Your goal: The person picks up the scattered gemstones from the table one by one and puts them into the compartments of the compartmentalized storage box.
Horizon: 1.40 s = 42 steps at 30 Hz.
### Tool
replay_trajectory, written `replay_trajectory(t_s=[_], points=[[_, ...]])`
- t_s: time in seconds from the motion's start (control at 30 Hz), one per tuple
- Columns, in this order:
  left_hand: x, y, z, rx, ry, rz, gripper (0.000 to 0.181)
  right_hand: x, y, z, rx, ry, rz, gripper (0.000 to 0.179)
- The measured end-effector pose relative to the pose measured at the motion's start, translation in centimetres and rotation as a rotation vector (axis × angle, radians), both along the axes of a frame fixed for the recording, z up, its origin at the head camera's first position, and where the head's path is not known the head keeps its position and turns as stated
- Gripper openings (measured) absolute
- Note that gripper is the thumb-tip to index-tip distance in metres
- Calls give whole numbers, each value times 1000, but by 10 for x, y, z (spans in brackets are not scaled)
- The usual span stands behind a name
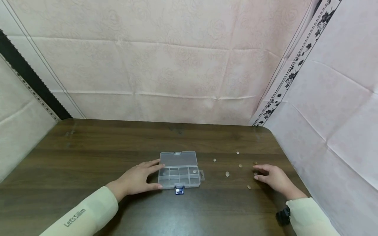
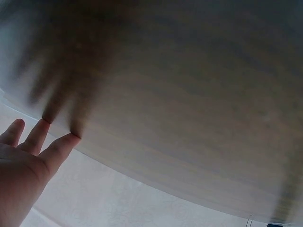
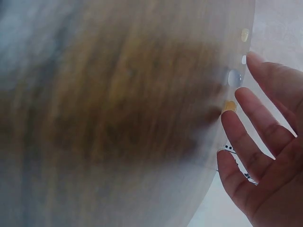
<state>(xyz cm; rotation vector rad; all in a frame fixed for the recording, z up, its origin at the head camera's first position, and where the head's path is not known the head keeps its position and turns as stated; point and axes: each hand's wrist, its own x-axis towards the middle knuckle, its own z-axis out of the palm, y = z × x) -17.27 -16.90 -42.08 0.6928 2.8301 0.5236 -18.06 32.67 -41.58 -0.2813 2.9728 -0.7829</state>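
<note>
In the head view a clear plastic compartment box (image 1: 179, 186) lies on the table with its lid (image 1: 178, 159) folded back. My left hand (image 1: 138, 177) rests at the box's left side, thumb and fingers spread along the edge. A small clear piece (image 1: 194, 171) sits in the back right compartment. My right hand (image 1: 273, 178) is low at the right, thumb and forefinger apart around a small clear stone-like piece (image 1: 255, 174). An amber piece (image 1: 255, 163) lies just beyond its fingers. In the right wrist view a clear piece (image 3: 234, 78) shows near the forefinger tip.
Several small pale pieces lie scattered between box and right hand, among them a larger clear one (image 1: 227, 174) and a yellowish one (image 1: 249, 186). A blue latch (image 1: 179, 190) juts from the box's front. Pale cloth (image 1: 177, 72) hangs behind the brown table (image 1: 88, 147).
</note>
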Motion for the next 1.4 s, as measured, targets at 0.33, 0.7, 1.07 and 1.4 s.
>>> replay_trajectory(t_s=[0.33, 0.7, 1.07, 1.4], points=[[0, 0, 0, 7, 2, -13, 85, -2, -3, 1, 11, -9, 34, 33], [1, -1, -1, 9, 6, -12, 84, -6, -3, 0, 15, -2, 44, 27], [1, -1, 1, 11, 10, -11, 83, -8, -3, -1, 17, -2, 25, 21], [1, -1, 1, 12, 7, -13, 84, -8, -3, -1, 17, 11, 33, 17]])
